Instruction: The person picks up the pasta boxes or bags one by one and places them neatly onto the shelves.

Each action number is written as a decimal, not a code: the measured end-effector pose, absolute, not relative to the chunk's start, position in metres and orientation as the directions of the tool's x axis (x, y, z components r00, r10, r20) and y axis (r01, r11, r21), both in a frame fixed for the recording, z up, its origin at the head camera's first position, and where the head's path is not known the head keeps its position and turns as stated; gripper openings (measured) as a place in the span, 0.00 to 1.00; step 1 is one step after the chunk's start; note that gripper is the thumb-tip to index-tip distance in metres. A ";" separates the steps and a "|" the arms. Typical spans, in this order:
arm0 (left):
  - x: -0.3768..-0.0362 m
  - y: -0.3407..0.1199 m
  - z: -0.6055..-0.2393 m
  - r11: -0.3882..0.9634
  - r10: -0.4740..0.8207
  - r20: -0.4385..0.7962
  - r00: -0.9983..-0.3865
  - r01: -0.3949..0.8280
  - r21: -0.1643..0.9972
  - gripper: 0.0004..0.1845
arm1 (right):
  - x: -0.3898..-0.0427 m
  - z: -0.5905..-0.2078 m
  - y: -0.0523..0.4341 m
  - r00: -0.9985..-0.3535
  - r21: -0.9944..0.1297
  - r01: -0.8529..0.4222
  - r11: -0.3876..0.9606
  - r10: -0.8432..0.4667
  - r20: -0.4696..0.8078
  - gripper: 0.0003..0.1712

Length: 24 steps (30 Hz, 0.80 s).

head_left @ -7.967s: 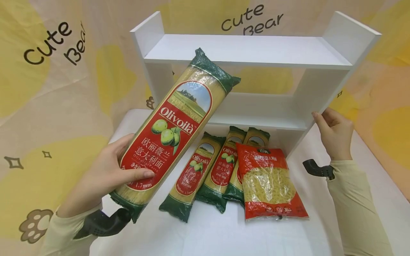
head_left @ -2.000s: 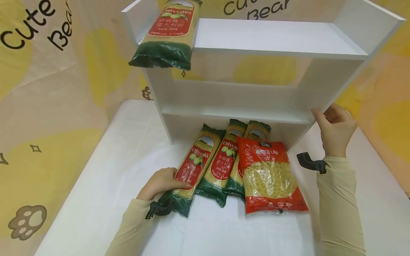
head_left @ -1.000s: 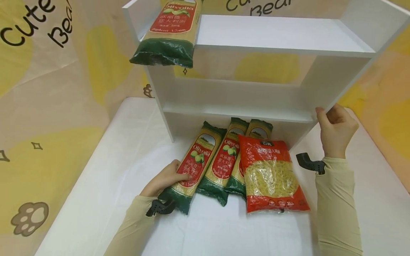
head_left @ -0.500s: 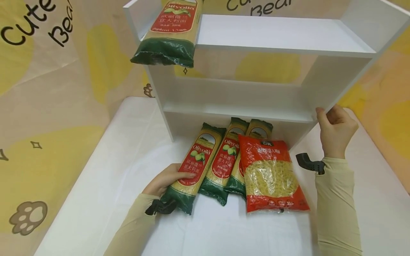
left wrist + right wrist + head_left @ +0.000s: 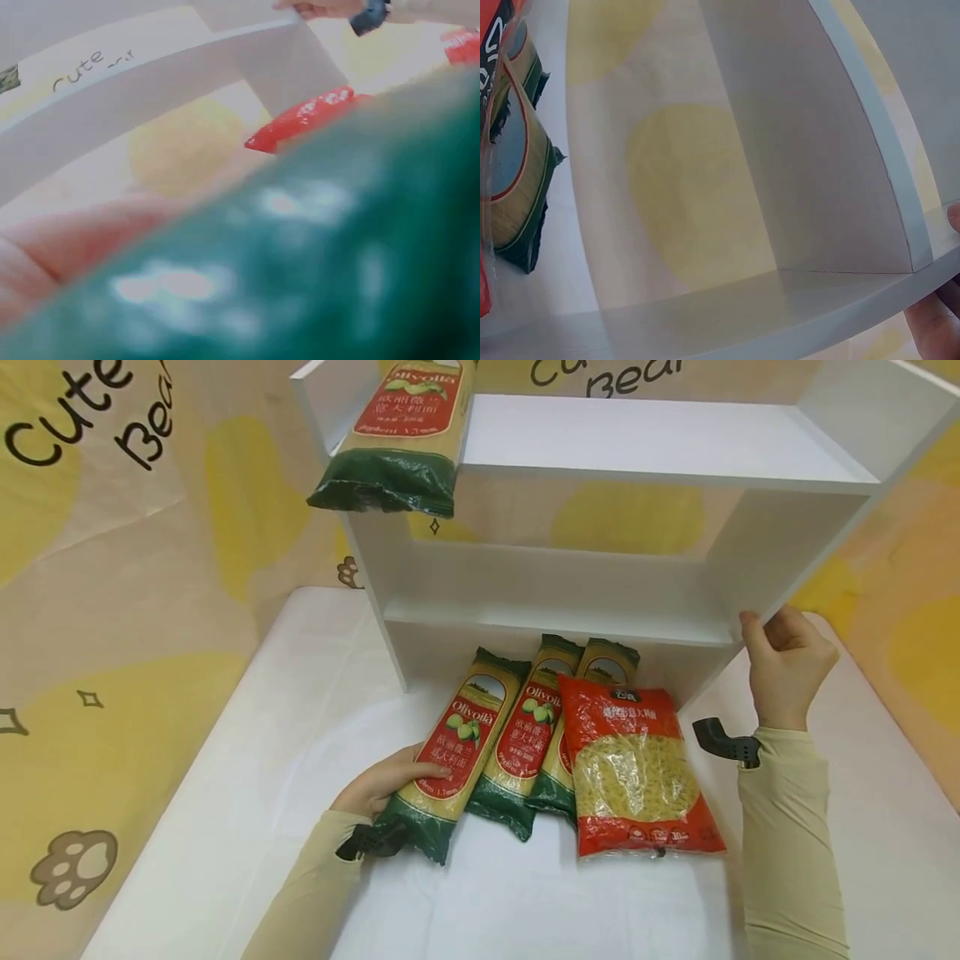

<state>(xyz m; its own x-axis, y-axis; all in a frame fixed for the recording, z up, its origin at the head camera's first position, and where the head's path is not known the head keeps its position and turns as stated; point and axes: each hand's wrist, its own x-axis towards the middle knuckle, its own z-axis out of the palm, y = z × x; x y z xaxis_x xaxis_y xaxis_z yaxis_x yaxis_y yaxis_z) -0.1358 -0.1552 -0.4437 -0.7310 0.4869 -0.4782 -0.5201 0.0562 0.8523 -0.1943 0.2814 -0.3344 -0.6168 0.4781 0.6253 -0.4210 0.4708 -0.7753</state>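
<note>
My left hand (image 5: 384, 782) grips the lower part of the leftmost spaghetti pack (image 5: 467, 727), thumb across its red label and fingers hidden behind its left edge. The pack leans at a slant in front of the white shelf unit (image 5: 570, 589). In the left wrist view its blurred green end (image 5: 300, 255) fills the lower right. With thumb and curled fingers, my right hand (image 5: 787, 670) holds the front edge of the shelf's right side panel (image 5: 870, 127). Another spaghetti pack (image 5: 408, 422) lies on the top shelf at the left, its green end jutting over the front edge.
Two more spaghetti packs (image 5: 517, 752) lie just right of the held one. A red bag of short pasta (image 5: 636, 768) partly covers the farther pack. White cloth covers the table (image 5: 247, 793), and a yellow printed cloth (image 5: 150, 552) hangs behind the shelf.
The spaghetti pack my left hand held up 8 seconds ago now lies on the top shelf. My left hand has since gone down to the leftmost pack and gripped it. My right hand keeps its hold.
</note>
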 end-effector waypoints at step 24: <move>-0.074 -0.143 -0.428 -0.241 0.445 -0.540 -0.714 -0.676 0.696 0.36 | -0.192 -0.337 0.282 -0.635 -0.805 -0.355 0.476 0.508 0.581 0.10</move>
